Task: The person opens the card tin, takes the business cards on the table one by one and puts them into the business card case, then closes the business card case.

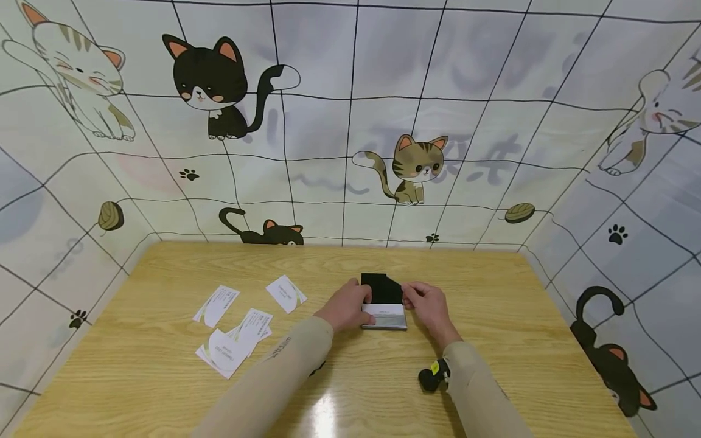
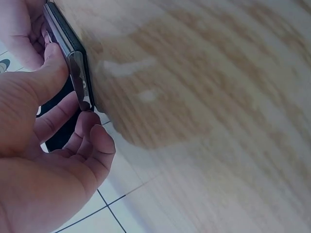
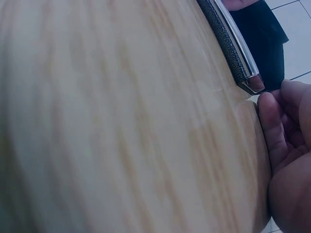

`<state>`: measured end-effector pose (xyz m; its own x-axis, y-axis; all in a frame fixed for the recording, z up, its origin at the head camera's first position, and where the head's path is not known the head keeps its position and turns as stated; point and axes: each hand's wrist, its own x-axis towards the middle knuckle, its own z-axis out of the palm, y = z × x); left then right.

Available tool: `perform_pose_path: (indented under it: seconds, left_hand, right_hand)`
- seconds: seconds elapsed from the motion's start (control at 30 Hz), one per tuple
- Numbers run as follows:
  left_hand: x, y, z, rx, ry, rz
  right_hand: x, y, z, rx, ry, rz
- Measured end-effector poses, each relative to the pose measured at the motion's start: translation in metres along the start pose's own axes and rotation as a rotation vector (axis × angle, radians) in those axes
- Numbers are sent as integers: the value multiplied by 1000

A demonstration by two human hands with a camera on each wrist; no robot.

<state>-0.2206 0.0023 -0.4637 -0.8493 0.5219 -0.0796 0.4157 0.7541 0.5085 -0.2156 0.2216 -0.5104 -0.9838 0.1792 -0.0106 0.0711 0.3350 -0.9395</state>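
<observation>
A business card case (image 1: 390, 322) lies on the table with its black flap (image 1: 382, 288) raised toward the back and a white card (image 1: 383, 309) showing inside. My left hand (image 1: 346, 305) grips the case's left side, thumb over its silvery front and fingers beneath the flap's left edge. At the right edge of the flap, my right hand (image 1: 429, 306) pinches with thumb and index finger. The left wrist view shows the case edge (image 2: 73, 53) between left thumb and fingers. In the right wrist view, the right fingertips meet the flap beside the case's corner (image 3: 253, 85).
Several white business cards lie on the left: one at the back (image 1: 286, 294), one farther left (image 1: 216, 305), and an overlapping group (image 1: 223, 353) nearer the front. The wooden table (image 1: 493, 292) ends at a cat-printed cloth wall (image 1: 317, 182) behind and at both sides.
</observation>
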Motion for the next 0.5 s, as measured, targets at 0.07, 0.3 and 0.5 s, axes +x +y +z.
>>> perform_pose_path:
  seconds: [0.07,0.3,0.5]
  left_hand:
    - [0,0,0,4,-1,-3]
    - [0,-3,0,-23,9,11]
    - [0,-7,2,-15,5,17]
  right_hand:
    - [0,0,0,5,-4,1]
    - [0,0,-1,12,-9,2]
    - [0,1,0,21,-17,-1]
